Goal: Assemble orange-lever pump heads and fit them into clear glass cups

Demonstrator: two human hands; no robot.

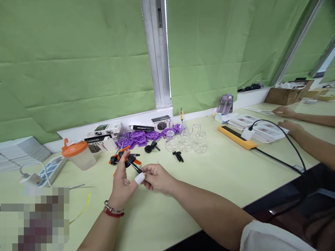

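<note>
A black part with a flared, mushroom-like head and a thin stem (pixel 136 167) is between my two hands. My left hand (pixel 123 186), with a white wrap on its thumb, is closed around it near the head. The fingertips of my right hand (pixel 158 178) pinch together at the stem's lower end; whether a smaller piece sits between them is hidden. Just behind my left hand lie orange and black clamp-like tools (pixel 114 159), partly covered by it. A similar black part (pixel 148 149) and short black pegs (pixel 178 156) lie beyond my hands.
Purple plastic rings (pixel 138 135) are heaped near the wall, beside clear glass jars (pixel 200 143) and printed boxes (pixel 104 143). An orange-lidded cup (pixel 81 157) stands left. A yellow power strip (pixel 235 137) with a black cable lies right, near paper stacks (pixel 261 129) and another person's hands (pixel 290 127).
</note>
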